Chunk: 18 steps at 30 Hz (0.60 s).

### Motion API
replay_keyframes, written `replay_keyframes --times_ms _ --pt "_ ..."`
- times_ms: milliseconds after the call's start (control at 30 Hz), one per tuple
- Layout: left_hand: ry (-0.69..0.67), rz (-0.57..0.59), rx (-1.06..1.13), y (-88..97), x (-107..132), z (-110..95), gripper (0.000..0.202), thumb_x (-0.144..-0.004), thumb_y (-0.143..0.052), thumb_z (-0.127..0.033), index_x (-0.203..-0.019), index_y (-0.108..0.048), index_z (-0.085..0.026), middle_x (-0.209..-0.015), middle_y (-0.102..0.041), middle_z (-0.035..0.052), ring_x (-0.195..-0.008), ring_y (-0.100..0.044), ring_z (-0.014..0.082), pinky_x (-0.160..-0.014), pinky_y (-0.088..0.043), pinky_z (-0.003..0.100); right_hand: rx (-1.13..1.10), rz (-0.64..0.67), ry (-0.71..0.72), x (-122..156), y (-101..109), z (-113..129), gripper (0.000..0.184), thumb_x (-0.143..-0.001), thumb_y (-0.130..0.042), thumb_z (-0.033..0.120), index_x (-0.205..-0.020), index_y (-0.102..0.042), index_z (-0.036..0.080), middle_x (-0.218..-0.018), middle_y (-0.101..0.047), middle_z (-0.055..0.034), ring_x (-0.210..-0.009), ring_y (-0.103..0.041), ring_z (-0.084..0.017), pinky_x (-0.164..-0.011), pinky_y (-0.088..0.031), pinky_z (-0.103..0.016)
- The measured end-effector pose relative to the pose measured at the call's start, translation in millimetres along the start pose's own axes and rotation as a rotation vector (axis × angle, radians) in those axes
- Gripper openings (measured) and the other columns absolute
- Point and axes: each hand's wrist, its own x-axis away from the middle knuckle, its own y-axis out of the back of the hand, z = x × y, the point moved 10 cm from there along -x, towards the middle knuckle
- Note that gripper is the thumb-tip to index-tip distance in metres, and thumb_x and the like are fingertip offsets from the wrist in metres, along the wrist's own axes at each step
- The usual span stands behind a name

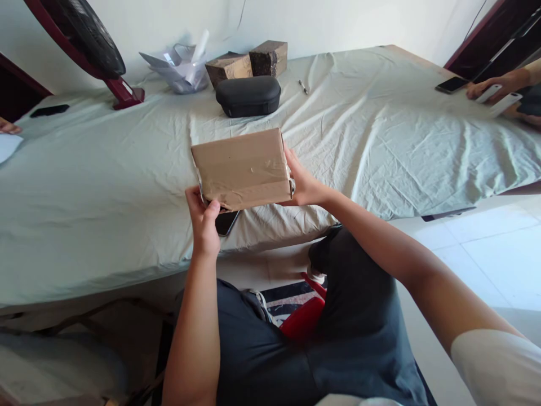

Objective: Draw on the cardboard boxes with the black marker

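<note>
Hands (249,208) around taped box (243,169), black case (248,96) beyond.

The box (243,169) is plain brown cardboard with glossy clear tape across it. The sheet (105,186) over the table is pale grey-green, unpatterned. The case (248,96) is matte black. Two blocks (247,63) behind it are mottled brown. The fan (91,39) has a dark red frame and black grille. The phone (226,221) under the box is black. The shorts (338,338) are dark slate blue, the stool (304,316) red, the floor tiles (499,248) white
</note>
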Motion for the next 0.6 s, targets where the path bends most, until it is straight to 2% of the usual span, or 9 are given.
replay_keyframes --times_ms 67,200,267,300,367,433,500,567,600 --pt "0.020 -0.027 -0.002 1.4 -1.4 -0.2 0.063 -0.087 -0.082 -0.077 -0.122 -0.057 -0.031 -0.124 -0.065 0.0070 -0.120 -0.070 0.0301 -0.107 -0.063 0.047 0.004 -0.004 0.005 0.3 -1.5 0.5 0.176 -0.061 -0.101 0.082 -0.194 0.000 0.025 -0.200 -0.012 -0.0182 -0.188 -0.001 -0.048 -0.150 -0.015 -0.069" --pt "0.049 -0.093 0.002 0.9 0.0 -9.1 0.040 -0.088 -0.082 -0.054 -0.109 -0.059 -0.028 -0.114 -0.067 0.0045 -0.109 -0.068 0.0254 -0.099 -0.062 0.040 -0.006 -0.008 0.036 0.5 -0.8 3.3 0.172 -0.064 -0.098 0.083 -0.194 -0.002 0.025 -0.202 -0.006 -0.0166 -0.188 0.001 -0.049 -0.150 -0.019 -0.071" --pt "0.057 -0.102 -0.015 -0.6 1.4 -12.3 0.037 -0.087 -0.083 -0.051 -0.106 -0.060 -0.028 -0.110 -0.068 0.0035 -0.104 -0.067 0.0235 -0.095 -0.061 0.037 -0.013 -0.013 0.047 0.5 2.7 3.3 0.169 -0.065 -0.098 0.084 -0.194 -0.006 0.025 -0.202 -0.007 -0.0163 -0.187 0.000 -0.050 -0.149 -0.020 -0.072" --pt "0.054 -0.103 -0.021 -0.7 1.8 -13.1 0.040 -0.086 -0.085 -0.054 -0.105 -0.061 -0.028 -0.108 -0.068 0.0033 -0.103 -0.067 0.0234 -0.095 -0.060 0.036 -0.019 -0.017 0.049 0.4 4.9 2.7 0.168 -0.064 -0.098 0.084 -0.194 -0.008 0.025 -0.202 -0.009 -0.0163 -0.187 -0.001 -0.051 -0.149 -0.021 -0.072" --pt "0.030 -0.109 0.007 1.8 1.5 -13.1 0.052 -0.086 -0.084 -0.071 -0.107 -0.062 -0.029 -0.109 -0.069 0.0044 -0.106 -0.069 0.0255 -0.097 -0.062 0.039 -0.050 -0.023 0.039 -0.1 8.1 0.1 0.168 -0.062 -0.099 0.082 -0.194 -0.012 0.026 -0.201 -0.013 -0.0160 -0.186 -0.006 -0.052 -0.148 -0.023 -0.073" --pt "-0.002 -0.093 0.082 4.7 -0.9 -10.5 0.065 -0.089 -0.072 -0.091 -0.113 -0.066 -0.031 -0.117 -0.071 0.0072 -0.119 -0.071 0.0301 -0.102 -0.062 0.043 -0.137 -0.024 0.007 -1.0 7.3 -3.9 0.166 -0.058 -0.101 0.079 -0.193 -0.018 0.029 -0.200 -0.019 -0.0152 -0.184 -0.013 -0.053 -0.145 -0.030 -0.074" --pt "-0.049 -0.035 0.128 5.1 -5.0 -7.7 0.074 -0.089 -0.063 -0.100 -0.125 -0.070 -0.036 -0.132 -0.072 0.0093 -0.136 -0.068 0.0341 -0.109 -0.060 0.046 -0.294 -0.001 -0.036 -2.0 -0.8 -7.0 0.159 -0.059 -0.101 0.076 -0.190 -0.024 0.030 -0.197 -0.029 -0.0151 -0.181 -0.024 -0.054 -0.140 -0.042 -0.073" --pt "-0.116 0.052 0.106 2.1 -8.5 -6.4 0.087 -0.078 -0.076 -0.100 -0.141 -0.068 -0.041 -0.148 -0.069 0.0094 -0.150 -0.062 0.0370 -0.115 -0.057 0.047 -0.482 0.031 -0.073 -2.9 -13.6 -6.4 0.143 -0.066 -0.097 0.071 -0.187 -0.031 0.030 -0.190 -0.043 -0.0154 -0.174 -0.039 -0.052 -0.131 -0.053 -0.068" --pt "-0.140 0.104 0.082 -1.0 -9.7 -4.8 0.101 -0.069 -0.086 -0.099 -0.150 -0.064 -0.042 -0.155 -0.065 0.0095 -0.153 -0.060 0.0386 -0.118 -0.056 0.048 -0.566 0.043 -0.087 -3.4 -19.9 -4.9 0.134 -0.071 -0.095 0.068 -0.185 -0.035 0.029 -0.185 -0.050 -0.0151 -0.169 -0.047 -0.050 -0.127 -0.058 -0.064"
